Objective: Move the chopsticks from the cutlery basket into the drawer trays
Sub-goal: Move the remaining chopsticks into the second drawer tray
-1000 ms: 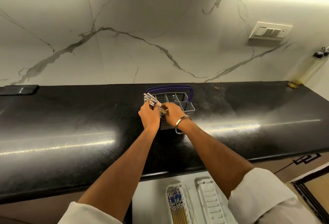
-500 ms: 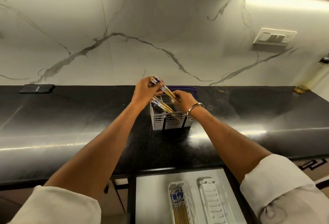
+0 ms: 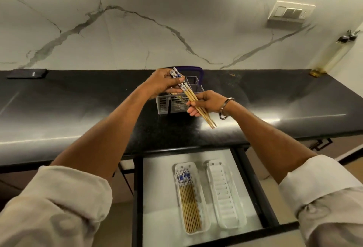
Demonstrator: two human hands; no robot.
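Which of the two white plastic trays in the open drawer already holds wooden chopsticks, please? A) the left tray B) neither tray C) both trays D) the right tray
A: the left white tray is filled with chopsticks; the right tray lies bare.

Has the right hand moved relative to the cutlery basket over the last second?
Yes. The right hand was at the cutlery basket rim; it now sits off the basket's front right corner, nearer the counter edge, gripping the chopsticks together with the left hand.
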